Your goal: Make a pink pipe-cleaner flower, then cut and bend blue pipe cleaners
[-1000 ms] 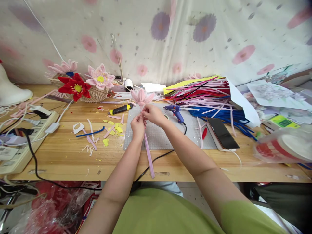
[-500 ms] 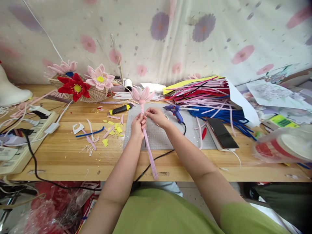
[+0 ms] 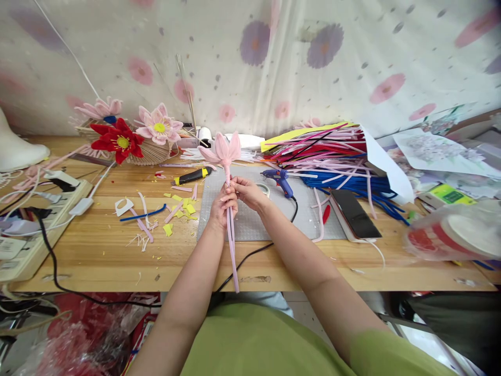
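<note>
A pink pipe cleaner flower (image 3: 224, 149) stands upright over the cutting mat, its lilac pipe cleaner stem (image 3: 231, 243) hanging down past the table edge. Closed around that stem just below the bloom is my left hand (image 3: 224, 207). My right hand (image 3: 246, 192) pinches at the stem's upper part, its fingertips against the left fingers. Partly behind the right hand a pale roll of tape (image 3: 266, 189) shows; I cannot tell if it lies on the mat or hangs from the fingers.
On the grey cutting mat (image 3: 305, 219) lies a blue glue gun (image 3: 278, 180). A yellow-black utility knife (image 3: 192, 176) and yellow scraps (image 3: 190, 209) are to the left. Bundled pipe cleaners (image 3: 324, 146), a phone (image 3: 355, 213) and a bagged cup (image 3: 457, 235) stand right; finished flowers (image 3: 122, 141) back left.
The flower has turned and shifted slightly left and up, its lower stem swinging left. Both hands stay on it, and more of the tape roll shows beside the right hand.
</note>
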A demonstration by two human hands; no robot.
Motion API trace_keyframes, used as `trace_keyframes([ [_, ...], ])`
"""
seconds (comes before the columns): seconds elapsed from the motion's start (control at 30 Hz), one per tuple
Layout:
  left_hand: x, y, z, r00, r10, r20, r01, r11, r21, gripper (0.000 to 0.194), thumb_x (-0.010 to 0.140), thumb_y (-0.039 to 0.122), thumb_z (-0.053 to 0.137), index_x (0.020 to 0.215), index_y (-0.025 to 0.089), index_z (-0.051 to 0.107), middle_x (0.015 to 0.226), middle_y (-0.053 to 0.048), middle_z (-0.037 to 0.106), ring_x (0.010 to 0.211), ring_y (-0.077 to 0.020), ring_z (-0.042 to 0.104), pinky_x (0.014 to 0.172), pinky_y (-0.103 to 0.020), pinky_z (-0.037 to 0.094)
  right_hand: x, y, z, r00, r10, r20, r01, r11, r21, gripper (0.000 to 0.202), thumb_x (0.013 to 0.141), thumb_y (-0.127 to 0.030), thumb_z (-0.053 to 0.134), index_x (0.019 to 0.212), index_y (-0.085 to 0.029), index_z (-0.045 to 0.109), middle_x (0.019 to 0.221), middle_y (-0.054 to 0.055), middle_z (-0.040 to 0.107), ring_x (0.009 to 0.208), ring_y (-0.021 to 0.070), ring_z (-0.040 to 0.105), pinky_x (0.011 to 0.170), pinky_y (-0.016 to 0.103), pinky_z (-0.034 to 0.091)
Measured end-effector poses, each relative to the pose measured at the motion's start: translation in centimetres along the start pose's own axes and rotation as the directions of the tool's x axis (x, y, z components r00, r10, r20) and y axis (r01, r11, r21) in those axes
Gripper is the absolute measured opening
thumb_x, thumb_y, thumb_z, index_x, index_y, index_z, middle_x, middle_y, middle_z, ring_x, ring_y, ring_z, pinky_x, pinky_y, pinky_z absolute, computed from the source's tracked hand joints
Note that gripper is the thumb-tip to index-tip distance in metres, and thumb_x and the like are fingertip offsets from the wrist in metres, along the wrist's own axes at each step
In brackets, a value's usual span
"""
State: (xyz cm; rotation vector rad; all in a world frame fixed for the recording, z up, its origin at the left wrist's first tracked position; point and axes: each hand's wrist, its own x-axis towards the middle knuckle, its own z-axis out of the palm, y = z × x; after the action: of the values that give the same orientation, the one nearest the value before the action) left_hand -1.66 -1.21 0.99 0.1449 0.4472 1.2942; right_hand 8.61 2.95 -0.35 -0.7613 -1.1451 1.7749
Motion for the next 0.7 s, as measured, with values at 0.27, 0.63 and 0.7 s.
trace_keyframes([
  [0.27, -0.5, -0.1, -0.1, 1.0, 0.019, -0.02, -0.017, 0.994, 0.109, 0.014, 0.085, 0.013, 0.044, 0.083, 0.019, 0.057, 0.058, 0.004, 0.046, 0.037, 0.002, 0.035, 0.029, -0.006, 0.022, -0.1, 0.0, 0.6, 0.997, -0.057, -0.053, 0.06, 0.997, 0.044, 0.026, 0.059, -0.036, 0.072, 0.076, -0.018, 0.061, 0.077, -0.001, 0.06, 0.071, 0.009, 0.053, 0.066, 0.021, 0.042],
  [0.63, 1.8, 0.5, -0.9, 0.911, 0.412, -0.024, -0.194, 0.48, 0.855, 0.021, 0.071, 0.029, 0.065, 0.083, 0.018, 0.053, 0.07, 0.001, 0.06, 0.049, -0.0084, 0.056, 0.047, -0.018, 0.039, 2.1, -1.0, -1.1, 0.927, -0.278, -0.253, 0.085, 0.811, -0.579, 0.018, 0.066, -0.034, 0.061, 0.069, -0.016, 0.059, 0.063, -0.002, 0.055, 0.061, 0.0106, 0.047, 0.062, 0.024, 0.037],
  [0.7, 1.7, 0.3, -1.3, 0.839, 0.535, 0.092, -0.246, 0.223, 0.943, 0.017, 0.068, 0.027, 0.067, 0.08, 0.019, 0.057, 0.075, -0.002, 0.061, 0.059, -0.0117, 0.058, 0.051, -0.019, 0.037, 2.3, -1.1, -0.8, 0.905, -0.298, -0.305, 0.001, 0.717, -0.697, 0.016, 0.068, -0.032, 0.059, 0.068, -0.016, 0.06, 0.061, -0.002, 0.054, 0.059, 0.0112, 0.046, 0.06, 0.025, 0.035],
])
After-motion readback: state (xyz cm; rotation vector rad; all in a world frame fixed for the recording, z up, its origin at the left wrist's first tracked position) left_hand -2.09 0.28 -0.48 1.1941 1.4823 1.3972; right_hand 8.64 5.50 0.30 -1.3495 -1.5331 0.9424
